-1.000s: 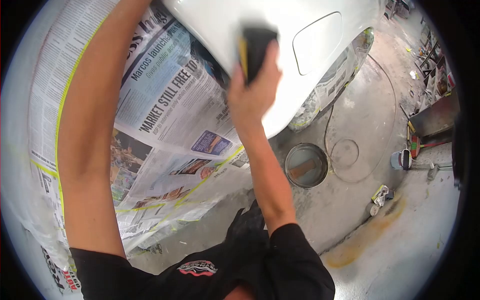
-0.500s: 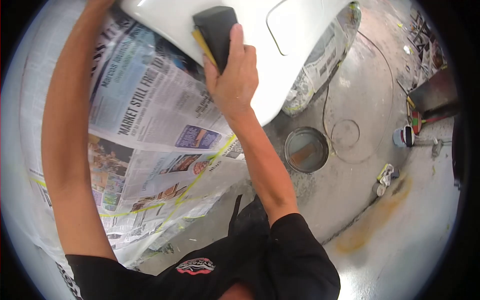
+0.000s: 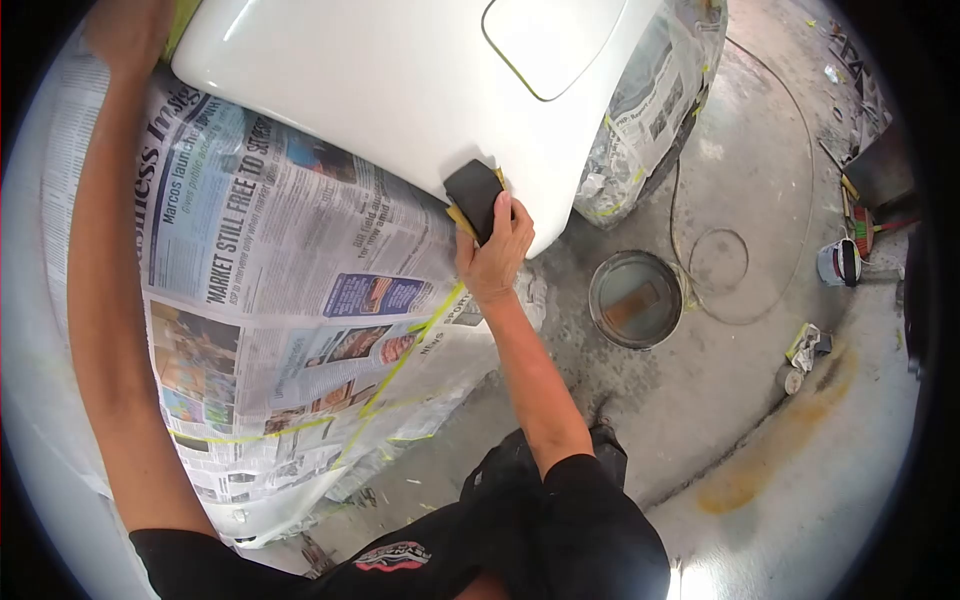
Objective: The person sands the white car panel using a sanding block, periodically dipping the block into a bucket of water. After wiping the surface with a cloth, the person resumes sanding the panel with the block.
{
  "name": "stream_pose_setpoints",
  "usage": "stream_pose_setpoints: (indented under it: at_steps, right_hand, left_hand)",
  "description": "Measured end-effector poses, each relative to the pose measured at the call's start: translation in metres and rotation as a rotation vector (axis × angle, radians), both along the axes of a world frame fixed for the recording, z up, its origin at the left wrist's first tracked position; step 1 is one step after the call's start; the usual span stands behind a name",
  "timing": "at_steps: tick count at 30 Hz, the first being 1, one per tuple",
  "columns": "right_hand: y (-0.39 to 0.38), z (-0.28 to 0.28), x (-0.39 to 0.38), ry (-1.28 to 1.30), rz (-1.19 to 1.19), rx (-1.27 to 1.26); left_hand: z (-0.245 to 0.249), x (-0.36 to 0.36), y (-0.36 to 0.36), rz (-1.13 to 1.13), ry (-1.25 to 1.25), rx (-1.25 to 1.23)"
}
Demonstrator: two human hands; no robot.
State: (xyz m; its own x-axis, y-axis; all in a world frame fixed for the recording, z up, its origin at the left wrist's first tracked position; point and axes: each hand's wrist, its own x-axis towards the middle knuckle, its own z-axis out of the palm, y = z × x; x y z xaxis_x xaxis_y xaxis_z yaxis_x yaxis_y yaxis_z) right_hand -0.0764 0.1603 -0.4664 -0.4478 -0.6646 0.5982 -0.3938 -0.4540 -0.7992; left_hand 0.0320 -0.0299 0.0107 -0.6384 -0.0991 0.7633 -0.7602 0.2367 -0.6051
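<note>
My right hand (image 3: 497,250) grips a black sanding block (image 3: 474,196) with yellow edges showing. The block lies against the lower edge of a glossy white panel (image 3: 350,85), near its right corner. At the upper left my left hand (image 3: 128,35) is beside the panel's left end, by a yellow-green strip (image 3: 182,22); it is blurred and its fingers cannot be made out. Newspaper (image 3: 290,230) covers the surface below the panel, with yellow tape (image 3: 385,380) along its seams.
A round pan (image 3: 637,300) with liquid and a brown block stands on the floor (image 3: 740,400). A thin hose loops beside it. Further right are a white bucket (image 3: 838,263), a red and green brush (image 3: 862,230) and a small can (image 3: 790,379). More newspaper masking (image 3: 650,110) hangs at the panel's right.
My right hand and the block have moved down along the panel to its lower edge. The view has shifted, and my left hand now shows more at the upper left.
</note>
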Motion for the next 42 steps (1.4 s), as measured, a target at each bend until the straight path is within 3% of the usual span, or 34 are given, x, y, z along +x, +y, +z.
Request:
stream_pose_setpoints:
  at_steps: [3,7,11,13,15,17,20,24,25,27,29,31,33,35,37,40,42]
  right_hand:
    - [-0.039,0.025,-0.017,-0.022,-0.064,-0.111]
    - [-0.085,0.092,-0.049,-0.118,-0.087,-0.064]
    - [-0.026,0.031,-0.002,-0.118,-0.078,-0.119]
    - [-0.032,0.025,-0.010,-0.044,-0.070,-0.088]
    - [-0.051,0.036,-0.030,-0.088,-0.050,0.035]
    - [-0.093,0.062,-0.054,-0.287,-0.232,0.086]
    - [-0.066,0.058,-0.018,-0.304,-0.249,0.155]
    - [-0.039,0.031,-0.010,-0.120,-0.142,-0.062]
    - [-0.056,0.033,-0.025,-0.195,-0.118,0.066]
    - [-0.099,0.036,-0.057,-0.276,-0.262,0.082]
    - [-0.125,0.041,-0.084,-0.561,-0.228,0.204]
    - [-0.122,0.049,-0.078,-0.546,-0.306,0.274]
    - [-0.102,0.046,-0.049,-0.435,-0.319,0.185]
    - [-0.062,0.067,-0.033,-0.568,-0.112,0.310]
    - [-0.085,0.043,-0.043,-0.395,-0.239,0.141]
    - [-0.115,0.065,-0.081,-0.667,-0.250,0.342]
    - [-0.108,0.058,-0.059,-0.480,-0.336,0.237]
  left_hand:
    - [0.005,-0.004,-0.007,-0.052,-0.040,-0.035]
    - [-0.005,-0.004,0.001,-0.047,-0.005,-0.025]
    - [-0.005,-0.011,0.005,0.001,0.012,-0.051]
    - [-0.003,-0.014,0.002,-0.054,-0.015,-0.081]
    - [-0.005,-0.011,-0.003,-0.055,-0.054,-0.126]
    - [-0.001,-0.003,-0.005,0.011,-0.098,-0.210]
    - [-0.007,-0.004,0.002,0.213,0.117,-0.102]
    - [-0.012,0.000,-0.003,0.156,0.058,-0.213]
    - [-0.008,-0.003,0.001,0.154,0.026,-0.194]
    - [-0.013,-0.007,0.015,0.134,0.022,-0.101]
    - [-0.017,-0.022,0.029,0.073,0.082,0.036]
    - [-0.006,-0.012,0.006,0.049,-0.019,-0.103]
    - [0.000,-0.008,-0.002,0.004,-0.085,-0.203]
    - [-0.001,-0.010,-0.004,-0.067,-0.132,-0.261]
    - [-0.004,-0.016,-0.002,-0.099,-0.126,-0.233]
    - [-0.006,-0.016,0.008,-0.043,-0.037,-0.103]
    - [-0.003,-0.018,0.006,-0.023,-0.048,-0.131]
